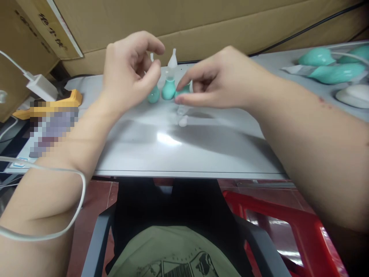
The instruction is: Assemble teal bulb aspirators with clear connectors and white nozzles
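Note:
Two small teal rubber bulbs with clear nozzle tips stand upright on the grey table point(173, 154): one bulb point(153, 94) partly behind my left hand, the other bulb point(168, 87) in the middle with its clear tip point(172, 60) showing. My right hand point(219, 79) pinches a third teal bulb point(183, 90) lying sideways just right of them. My left hand point(129, 67) hovers above the left bulb with fingers curled, thumb and forefinger near its thin clear tip; whether they hold it is hidden. A loose clear tip point(182, 116) lies on the table under my right hand.
Several more teal bulbs point(331, 67) and a white piece point(353, 95) lie at the far right. A yellow tool point(49, 105) and white charger point(43, 87) sit at left. Cardboard boxes point(201, 23) back the table. A red stool point(288, 227) stands below right; a white cable point(57, 200) loops over my left arm.

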The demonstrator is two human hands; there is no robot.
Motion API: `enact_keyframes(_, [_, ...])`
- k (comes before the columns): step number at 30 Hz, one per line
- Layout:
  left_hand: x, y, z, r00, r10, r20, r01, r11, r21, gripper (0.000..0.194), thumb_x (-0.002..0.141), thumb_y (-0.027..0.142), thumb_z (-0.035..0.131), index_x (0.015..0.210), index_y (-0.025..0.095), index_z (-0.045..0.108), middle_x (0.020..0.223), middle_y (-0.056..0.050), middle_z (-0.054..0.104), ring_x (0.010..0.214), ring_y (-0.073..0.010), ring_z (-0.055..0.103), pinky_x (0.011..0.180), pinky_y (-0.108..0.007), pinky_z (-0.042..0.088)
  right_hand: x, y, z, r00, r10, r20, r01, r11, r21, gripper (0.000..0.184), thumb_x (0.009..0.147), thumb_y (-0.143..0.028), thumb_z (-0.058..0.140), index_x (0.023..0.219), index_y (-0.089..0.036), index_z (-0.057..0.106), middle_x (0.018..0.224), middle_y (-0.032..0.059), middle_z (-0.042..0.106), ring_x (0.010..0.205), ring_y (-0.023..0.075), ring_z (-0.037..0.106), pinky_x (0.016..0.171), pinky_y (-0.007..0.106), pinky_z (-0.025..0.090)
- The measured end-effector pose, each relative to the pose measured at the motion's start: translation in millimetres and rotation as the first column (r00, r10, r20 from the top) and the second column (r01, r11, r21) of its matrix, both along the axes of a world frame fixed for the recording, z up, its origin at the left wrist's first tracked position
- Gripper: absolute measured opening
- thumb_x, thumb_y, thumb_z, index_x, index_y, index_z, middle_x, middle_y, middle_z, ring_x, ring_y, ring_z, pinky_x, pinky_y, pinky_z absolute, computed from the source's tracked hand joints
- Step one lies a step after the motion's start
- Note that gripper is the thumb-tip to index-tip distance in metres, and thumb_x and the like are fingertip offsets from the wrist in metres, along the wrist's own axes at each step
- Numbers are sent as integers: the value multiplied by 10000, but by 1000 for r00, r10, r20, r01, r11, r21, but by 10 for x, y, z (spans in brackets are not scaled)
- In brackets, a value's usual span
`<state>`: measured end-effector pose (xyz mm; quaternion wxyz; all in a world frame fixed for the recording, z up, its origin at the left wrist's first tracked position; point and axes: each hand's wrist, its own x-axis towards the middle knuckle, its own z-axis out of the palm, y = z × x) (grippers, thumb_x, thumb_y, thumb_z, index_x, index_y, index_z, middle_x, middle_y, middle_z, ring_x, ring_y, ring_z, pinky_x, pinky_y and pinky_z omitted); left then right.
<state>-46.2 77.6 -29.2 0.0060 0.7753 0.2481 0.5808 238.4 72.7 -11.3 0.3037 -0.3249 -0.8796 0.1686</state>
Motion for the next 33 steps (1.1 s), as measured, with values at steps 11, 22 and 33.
enact_keyframes(11, [44, 30, -35, 998, 37, 58, -34, 999, -40, 164, 827, 434, 1002, 953, 377, 913, 637, 25, 659, 496, -191, 399, 554, -498, 394, -273, 235, -67, 994, -79, -73, 91, 981, 170, 451, 941, -424, 815, 1392, -403, 807, 1412, 72, 950, 1474, 507, 804, 1423, 798, 535])
enact_keyframes(22, [21, -66, 20, 970, -75, -230, 27, 979, -203, 321, 885, 544, 984, 1113, 330, 915, 1062, -87, 868, 759, -274, 689, 602, -434, 561, -176, -179, 160, 940, -101, -327, 134, 988, 79, 487, 986, -808, 988, 1089, -438, 689, 1371, 33, 826, 1329, 416, 854, 1263, 587, 739])
enact_keyframes(33, [50, -38, 14, 959, -100, -266, 2, 939, -345, 483, 943, 806, 1001, 1098, 352, 957, 799, -41, 735, 734, -285, 578, 692, -481, 465, -263, -106, 92, 820, -19, -572, -129, 968, -217, 702, 777, -903, 1171, 1079, -397, 790, 1273, 56, 875, 1304, 402, 893, 1203, 523, 794])
